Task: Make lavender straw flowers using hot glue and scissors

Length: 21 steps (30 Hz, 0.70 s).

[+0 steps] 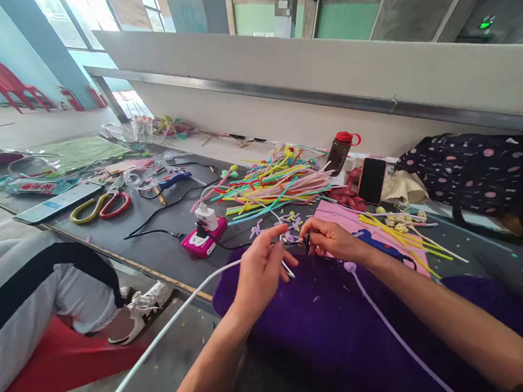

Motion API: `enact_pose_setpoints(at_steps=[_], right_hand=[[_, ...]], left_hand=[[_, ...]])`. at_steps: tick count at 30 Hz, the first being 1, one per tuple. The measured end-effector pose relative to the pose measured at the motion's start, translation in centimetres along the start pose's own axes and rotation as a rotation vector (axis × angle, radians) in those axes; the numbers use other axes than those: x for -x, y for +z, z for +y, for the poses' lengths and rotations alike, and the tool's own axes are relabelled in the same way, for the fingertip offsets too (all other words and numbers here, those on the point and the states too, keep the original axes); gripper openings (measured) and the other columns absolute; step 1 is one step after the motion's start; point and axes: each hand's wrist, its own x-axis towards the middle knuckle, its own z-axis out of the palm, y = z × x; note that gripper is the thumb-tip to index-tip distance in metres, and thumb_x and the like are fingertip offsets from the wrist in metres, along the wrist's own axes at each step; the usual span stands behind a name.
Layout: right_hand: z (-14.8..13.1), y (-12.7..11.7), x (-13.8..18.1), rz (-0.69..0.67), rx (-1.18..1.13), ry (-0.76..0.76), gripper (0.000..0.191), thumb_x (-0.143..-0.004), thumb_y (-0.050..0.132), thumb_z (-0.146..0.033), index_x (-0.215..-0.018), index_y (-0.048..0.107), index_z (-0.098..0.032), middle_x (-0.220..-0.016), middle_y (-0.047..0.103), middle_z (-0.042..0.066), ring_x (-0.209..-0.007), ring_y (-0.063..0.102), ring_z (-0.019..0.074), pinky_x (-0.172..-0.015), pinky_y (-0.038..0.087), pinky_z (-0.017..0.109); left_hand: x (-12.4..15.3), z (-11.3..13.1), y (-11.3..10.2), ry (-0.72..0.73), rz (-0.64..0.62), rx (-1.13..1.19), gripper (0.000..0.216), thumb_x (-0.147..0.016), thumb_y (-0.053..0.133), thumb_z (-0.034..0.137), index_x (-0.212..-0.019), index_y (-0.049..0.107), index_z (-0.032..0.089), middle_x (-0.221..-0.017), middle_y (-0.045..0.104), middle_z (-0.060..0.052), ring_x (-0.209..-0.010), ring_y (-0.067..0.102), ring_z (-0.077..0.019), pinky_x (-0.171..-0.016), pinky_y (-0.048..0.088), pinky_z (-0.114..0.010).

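My left hand [264,262] is closed around a long white pipe cleaner [167,324], which trails down to the lower left; a short white end pokes out past the fingers. Close beside it, my right hand [330,239] grips a small dark tool [308,244] that looks like scissors, pointing down. Both hands are above the purple cloth [326,324] over my lap. A lilac pipe cleaner [389,325] with a small knob at its top lies on that cloth below my right forearm. Short lilac pieces [291,222] are scattered on the table just beyond my fingers.
A heap of coloured pipe cleaners [279,185] lies ahead, near a bottle [342,152] and a phone [372,180]. A magenta power strip [205,238] and red-and-yellow scissors [102,207] are left. A blue glue gun [383,247] rests right. Another person's leg [47,291] is at left.
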Motion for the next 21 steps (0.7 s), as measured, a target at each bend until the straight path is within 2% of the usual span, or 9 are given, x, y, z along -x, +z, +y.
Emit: enact_pose_setpoints(at_steps=[1, 3, 5, 7, 11, 15, 19, 21], right_hand=[[0.0, -0.1, 0.1, 0.0, -0.001, -0.015, 0.012, -0.086, 0.042, -0.027, -0.09, 0.05, -0.02, -0.067, 0.055, -0.002, -0.05, 0.051, 0.0081, -0.045, 0.038, 0.018], [0.0, -0.3, 0.2, 0.009, 0.007, -0.037, 0.011, -0.086, 0.044, -0.028, -0.089, 0.051, -0.02, -0.069, 0.056, -0.002, -0.054, 0.052, 0.0092, -0.048, 0.04, 0.019], [0.0, -0.5, 0.4, 0.013, -0.004, -0.035, 0.012, -0.085, 0.045, -0.03, -0.088, 0.052, -0.02, -0.071, 0.056, -0.002, -0.057, 0.054, 0.0103, -0.05, 0.042, 0.02], [-0.1, -0.7, 0.6, 0.006, -0.03, -0.021, 0.013, -0.085, 0.045, -0.031, -0.089, 0.052, -0.02, -0.071, 0.057, -0.001, -0.059, 0.056, 0.011, -0.051, 0.044, 0.021], [-0.5, -1.4, 1.1, -0.07, -0.025, 0.0, 0.018, -0.084, 0.047, -0.029, -0.096, 0.056, -0.02, -0.074, 0.06, 0.0, -0.063, 0.058, 0.0123, -0.056, 0.047, 0.023], [-0.3, -2.7, 1.5, -0.165, 0.121, -0.03, 0.029, -0.081, 0.05, -0.024, -0.107, 0.059, -0.018, -0.09, 0.065, 0.003, -0.073, 0.061, 0.0138, -0.062, 0.047, 0.023], [0.5, -4.0, 1.3, -0.005, 0.475, -0.118, 0.024, -0.084, 0.046, -0.022, -0.093, 0.068, -0.018, -0.079, 0.067, 0.002, -0.062, 0.06, 0.0113, -0.056, 0.044, 0.02], [0.9, -4.5, 1.2, 0.085, 0.616, -0.169, 0.023, -0.084, 0.047, -0.021, -0.089, 0.069, -0.019, -0.076, 0.067, 0.001, -0.064, 0.06, 0.0118, -0.058, 0.043, 0.02]], left_hand=[[-0.8, -0.3, 0.4, 0.045, -0.033, -0.187, 0.03, -0.08, 0.047, 0.025, -0.107, 0.058, 0.019, -0.066, 0.065, -0.001, -0.044, 0.053, -0.0097, -0.046, 0.043, -0.021], [-2.1, -1.0, 0.8, 0.158, -0.107, -0.5, 0.026, -0.075, 0.052, 0.018, -0.098, 0.062, 0.022, -0.085, 0.068, -0.002, -0.059, 0.059, -0.0118, -0.058, 0.044, -0.023], [-2.8, -1.7, 1.0, 0.228, -0.093, -0.739, 0.03, -0.072, 0.054, 0.018, -0.101, 0.06, 0.024, -0.091, 0.067, -0.001, -0.068, 0.06, -0.014, -0.065, 0.043, -0.025], [-2.9, -2.0, 0.9, 0.252, -0.078, -0.872, 0.03, -0.073, 0.056, 0.021, -0.102, 0.059, 0.024, -0.09, 0.066, -0.001, -0.071, 0.06, -0.015, -0.065, 0.042, -0.025], [-2.7, -1.9, 0.7, 0.298, -0.122, -0.929, 0.013, -0.079, 0.053, 0.029, -0.087, 0.062, 0.024, -0.087, 0.066, 0.0, -0.075, 0.06, -0.0139, -0.064, 0.039, -0.022], [-2.6, -1.8, -0.1, 0.349, -0.151, -0.984, 0.02, -0.085, 0.042, 0.031, -0.084, 0.06, 0.022, -0.087, 0.065, -0.001, -0.08, 0.06, -0.0145, -0.068, 0.038, -0.023], [-2.3, -1.6, -1.4, 0.329, -0.214, -1.022, 0.022, -0.086, 0.04, 0.032, -0.084, 0.058, 0.02, -0.083, 0.065, -0.003, -0.078, 0.059, -0.0163, -0.065, 0.037, -0.024], [-2.0, -1.4, -2.0, 0.307, -0.284, -1.003, 0.023, -0.086, 0.039, 0.033, -0.083, 0.058, 0.021, -0.083, 0.065, -0.002, -0.077, 0.06, -0.0161, -0.065, 0.037, -0.024]])
